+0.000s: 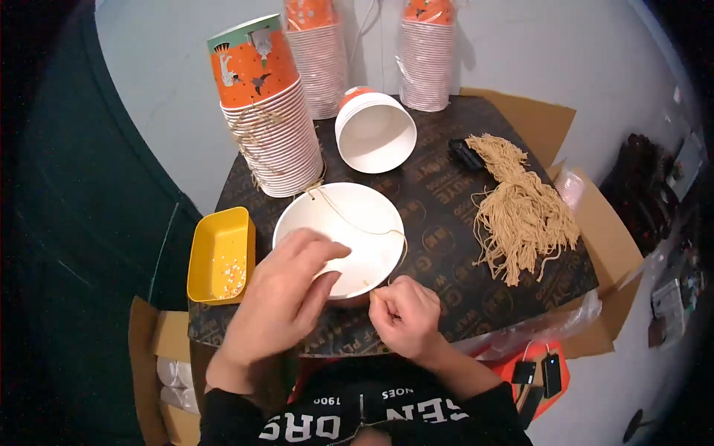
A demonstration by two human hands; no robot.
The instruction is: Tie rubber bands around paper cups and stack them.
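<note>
Dark patterned table [439, 215], white-lined tub [331, 227] at near edge

Tan cord [370, 232] crosses tub's mouth. Left hand [286, 286] loosely open over rim, thumb apart from fingers; right hand [407, 312] fisted, pinching cord by near-right rim. Yellow tray [223, 239], left: small white bits [233, 275].

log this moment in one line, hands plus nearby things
left hand: open over bucket; right hand: closed at near rim; cord: across bucket opening; twine bundle: right of bucket; yellow tray: left

Cardboard boxes [601, 227], pale wall [163, 89]
</note>
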